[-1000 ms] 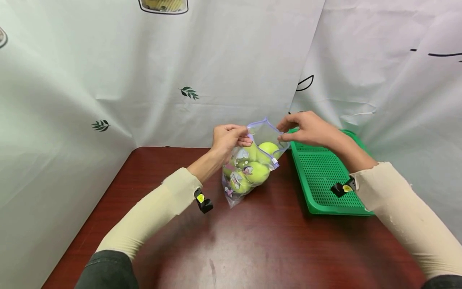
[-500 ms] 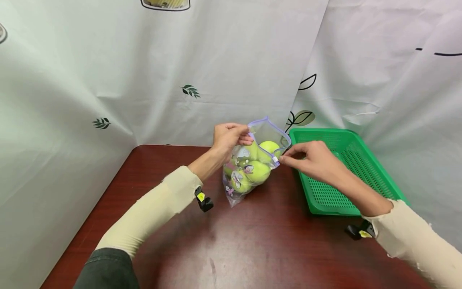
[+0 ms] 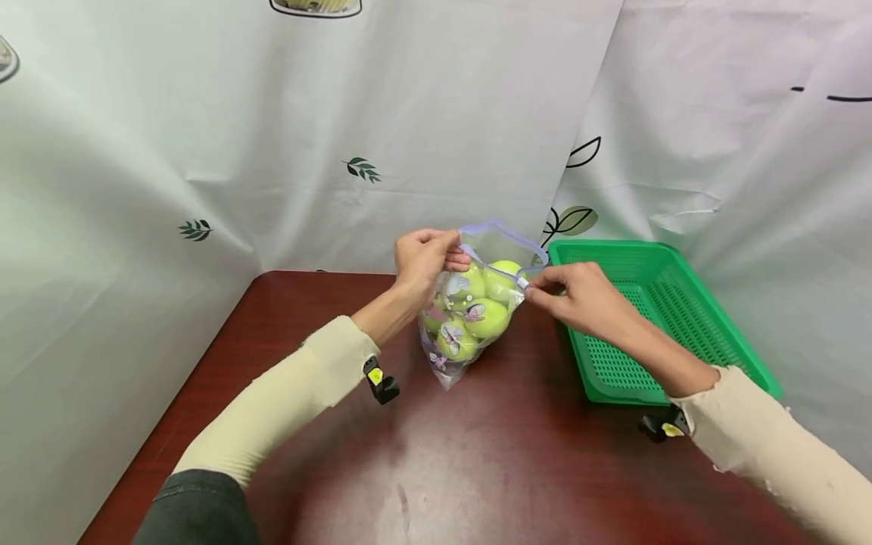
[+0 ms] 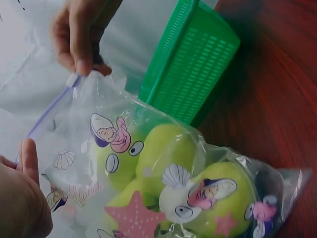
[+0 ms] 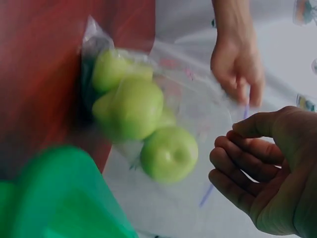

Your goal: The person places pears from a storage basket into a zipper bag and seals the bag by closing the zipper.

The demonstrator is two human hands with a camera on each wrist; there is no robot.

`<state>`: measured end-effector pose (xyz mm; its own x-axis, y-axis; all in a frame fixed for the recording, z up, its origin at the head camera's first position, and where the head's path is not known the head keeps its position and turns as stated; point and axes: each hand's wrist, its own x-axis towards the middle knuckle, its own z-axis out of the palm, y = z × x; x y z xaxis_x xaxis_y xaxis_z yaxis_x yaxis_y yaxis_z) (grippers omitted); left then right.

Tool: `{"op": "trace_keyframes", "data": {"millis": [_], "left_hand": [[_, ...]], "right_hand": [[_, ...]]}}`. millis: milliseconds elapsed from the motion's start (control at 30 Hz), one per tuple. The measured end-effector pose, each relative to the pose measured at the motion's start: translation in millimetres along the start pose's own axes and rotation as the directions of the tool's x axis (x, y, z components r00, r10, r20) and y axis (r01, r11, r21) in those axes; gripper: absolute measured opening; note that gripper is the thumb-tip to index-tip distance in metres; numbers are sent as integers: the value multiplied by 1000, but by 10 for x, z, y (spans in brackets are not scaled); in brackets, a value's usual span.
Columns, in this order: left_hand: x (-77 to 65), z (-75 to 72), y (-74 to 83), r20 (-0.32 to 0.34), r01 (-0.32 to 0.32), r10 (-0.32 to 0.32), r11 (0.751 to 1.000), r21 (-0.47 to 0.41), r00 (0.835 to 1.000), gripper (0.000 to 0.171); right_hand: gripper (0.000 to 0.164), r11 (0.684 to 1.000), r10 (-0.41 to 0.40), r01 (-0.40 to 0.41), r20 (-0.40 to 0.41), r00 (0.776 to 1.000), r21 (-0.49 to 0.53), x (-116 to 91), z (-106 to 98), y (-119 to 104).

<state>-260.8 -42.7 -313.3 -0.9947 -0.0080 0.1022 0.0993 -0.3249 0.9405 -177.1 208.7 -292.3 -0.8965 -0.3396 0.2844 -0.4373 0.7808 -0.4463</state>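
A clear zip bag [image 3: 446,291] with a purple rim and printed cartoon figures holds several green apples [image 4: 166,153]. Its mouth gapes upward, and the bag's lower tip hangs over the table. My left hand [image 3: 422,261] pinches the rim on the left side. At the opposite corner, by the white slider [image 3: 522,282], my right hand [image 3: 579,299] pinches the bag between thumb and forefinger. In the right wrist view one apple [image 5: 169,154] lies nearest the bag's mouth, and the right hand's other fingers are loosely curled.
A green perforated basket [image 3: 582,363] stands on the right of the dark red-brown table [image 3: 436,469], close behind my right hand. White printed cloth [image 3: 443,113] hangs at the back and sides.
My right hand has come down from the bag's far rim to the slider corner and now grips there. The bag has tilted slightly; my left hand has shifted a little left.
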Motion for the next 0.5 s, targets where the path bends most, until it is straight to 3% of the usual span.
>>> {"op": "trace_keyframes", "data": {"millis": [300,500], "left_hand": [[-159,-52,19,-85,-86,84,996,-16,993,11],[-217,-67,34,-109,-121,119,993,-5,987,10]], "right_hand": [[20,991,-93,90,-35,995,-99,528,-162,256],[21,987,-136,128,-84,987,-99,840,-209,321]]}}
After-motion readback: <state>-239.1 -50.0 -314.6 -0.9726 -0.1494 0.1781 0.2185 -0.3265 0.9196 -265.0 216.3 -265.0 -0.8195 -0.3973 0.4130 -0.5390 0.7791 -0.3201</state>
